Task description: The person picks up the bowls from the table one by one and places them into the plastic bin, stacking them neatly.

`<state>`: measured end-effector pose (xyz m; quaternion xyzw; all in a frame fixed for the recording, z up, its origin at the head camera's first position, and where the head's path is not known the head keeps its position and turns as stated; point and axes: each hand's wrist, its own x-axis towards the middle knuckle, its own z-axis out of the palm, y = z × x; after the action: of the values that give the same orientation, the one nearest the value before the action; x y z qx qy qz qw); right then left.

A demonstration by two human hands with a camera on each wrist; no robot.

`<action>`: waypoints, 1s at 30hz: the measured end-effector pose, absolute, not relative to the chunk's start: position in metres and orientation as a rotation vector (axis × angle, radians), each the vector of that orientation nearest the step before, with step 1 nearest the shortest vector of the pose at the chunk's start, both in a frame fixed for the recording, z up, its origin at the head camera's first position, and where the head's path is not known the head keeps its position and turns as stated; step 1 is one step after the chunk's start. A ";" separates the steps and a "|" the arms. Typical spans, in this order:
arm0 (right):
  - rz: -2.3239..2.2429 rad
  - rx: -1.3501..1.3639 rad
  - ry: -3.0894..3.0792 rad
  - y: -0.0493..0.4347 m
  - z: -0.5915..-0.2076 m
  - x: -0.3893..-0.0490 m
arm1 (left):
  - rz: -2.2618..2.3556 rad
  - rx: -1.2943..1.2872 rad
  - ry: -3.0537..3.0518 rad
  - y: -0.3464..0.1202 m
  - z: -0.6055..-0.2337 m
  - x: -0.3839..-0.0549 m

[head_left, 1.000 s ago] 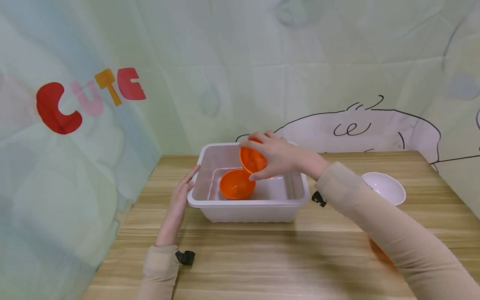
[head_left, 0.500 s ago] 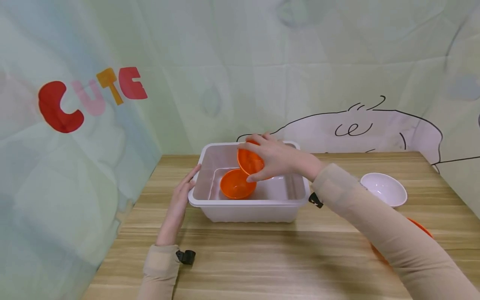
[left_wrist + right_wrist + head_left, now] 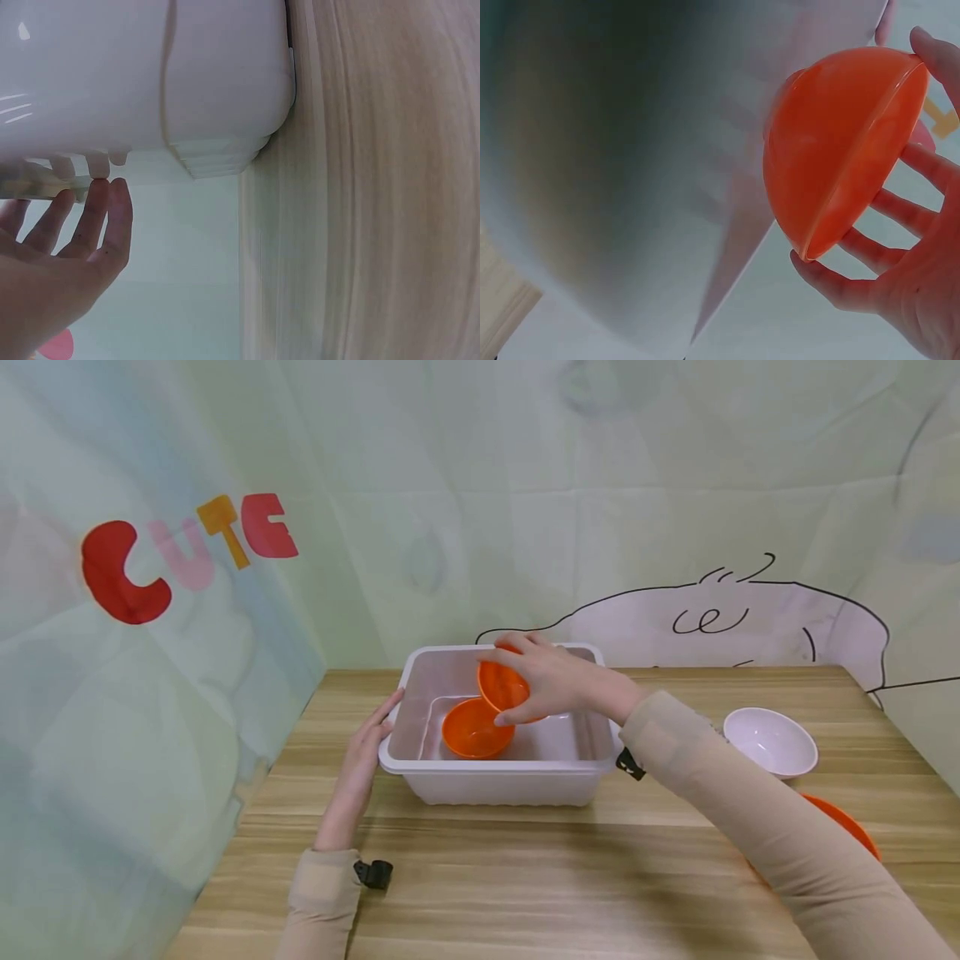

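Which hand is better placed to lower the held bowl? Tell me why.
Probably the right hand: it holds the tilted orange bowl over the white bin, while the left hand only touches the bin.

My left hand point(image 3: 362, 750) is touching the tub point(image 3: 498, 787); my right hand point(image 3: 557, 678) is gripping above it, fingers spread.

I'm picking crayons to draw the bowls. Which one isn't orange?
The white bowl on the tabletop; the tilted bowl in the right hand and the upright bowl in the tub are orange.
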<state>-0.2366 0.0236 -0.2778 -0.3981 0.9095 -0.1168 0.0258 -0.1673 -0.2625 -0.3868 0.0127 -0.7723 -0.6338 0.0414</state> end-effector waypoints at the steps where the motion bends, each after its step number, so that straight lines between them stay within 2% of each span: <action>1: -0.366 -1.234 2.810 0.024 -0.279 -0.237 | -1.940 0.037 -2.364 -0.263 -0.387 -0.167; 14: -0.381 -1.247 2.791 0.023 -0.283 -0.239 | -1.947 0.031 -2.360 -0.263 -0.388 -0.166; 30: -0.315 -1.255 2.808 0.017 -0.270 -0.236 | -1.931 0.055 -2.380 -0.265 -0.389 -0.169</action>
<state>-0.2355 0.0168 -0.2697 -0.4057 0.9080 -0.1017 0.0249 -0.1694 -0.2645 -0.3895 0.0179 -0.7760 -0.6294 0.0380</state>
